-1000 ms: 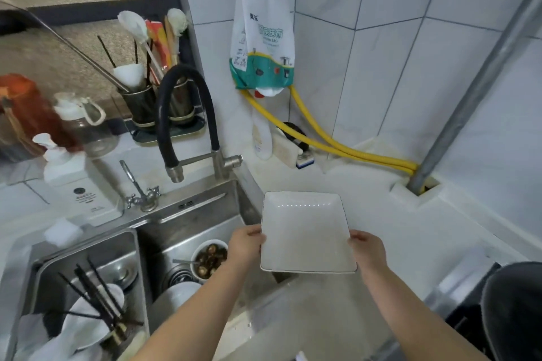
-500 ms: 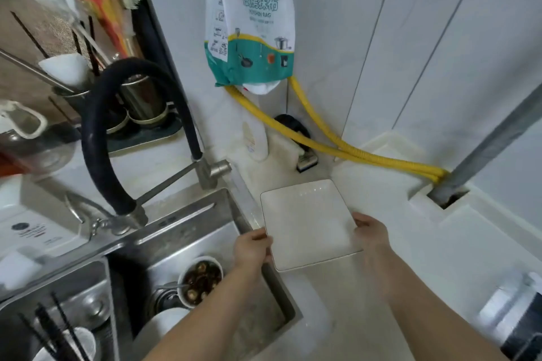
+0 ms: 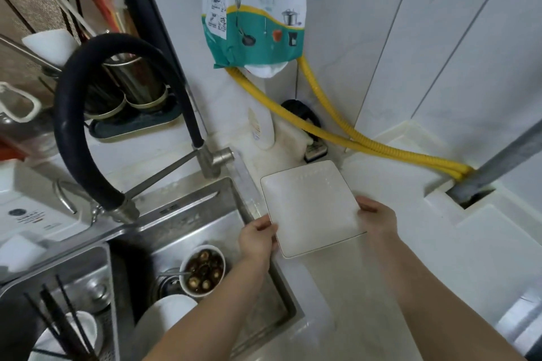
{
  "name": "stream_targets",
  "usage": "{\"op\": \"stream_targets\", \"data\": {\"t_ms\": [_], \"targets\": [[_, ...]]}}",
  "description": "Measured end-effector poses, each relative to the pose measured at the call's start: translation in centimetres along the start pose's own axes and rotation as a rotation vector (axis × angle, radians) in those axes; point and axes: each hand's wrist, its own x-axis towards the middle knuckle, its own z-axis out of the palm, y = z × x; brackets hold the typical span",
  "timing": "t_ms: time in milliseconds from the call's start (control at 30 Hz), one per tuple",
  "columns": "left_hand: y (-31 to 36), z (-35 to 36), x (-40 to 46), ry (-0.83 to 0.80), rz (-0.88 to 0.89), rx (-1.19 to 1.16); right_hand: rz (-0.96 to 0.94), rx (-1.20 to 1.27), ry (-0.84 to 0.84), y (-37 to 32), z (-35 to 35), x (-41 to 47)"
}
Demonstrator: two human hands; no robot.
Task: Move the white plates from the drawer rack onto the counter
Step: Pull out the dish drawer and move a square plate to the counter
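White tiled walls point(image 3: 440, 67) meet at a corner behind the pale counter point(image 3: 410, 243), where a square white plate point(image 3: 313, 208) sits low over the counter's left edge, just beside the steel sink point(image 3: 205, 228); whether it touches down yet cannot be told. Left hand point(image 3: 256, 239) and right hand point(image 3: 377, 218) pinch opposite sides, apparently to keep it level and clear of the sink's drop.

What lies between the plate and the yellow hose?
In the head view, only bare white counter lies between the plate and the yellow hose.
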Motion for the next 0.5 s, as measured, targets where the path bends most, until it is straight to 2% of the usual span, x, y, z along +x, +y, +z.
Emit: {"op": "stream_targets", "data": {"t_ms": [133,300,367,500], "targets": [[0.0,0.2,-0.3,0.005,0.028,0.037,-0.046,-0.083,-0.017,-0.2,-0.1,-0.5],[0.1,-0.6,-1.6,-0.056,0.006,0.123,-0.126,-0.317,-0.174,-0.1,-1.4,-2.1],[-0.2,-1.2,-2.8,-0.082,-0.021,0.150,-0.101,-0.352,-0.205,0.2,-1.9,-3.2],[-1.0,-3.3,-6.1,-0.187,-0.016,0.284,-0.102,-0.414,-0.108,0.7,-2.4,-6.9]]}}
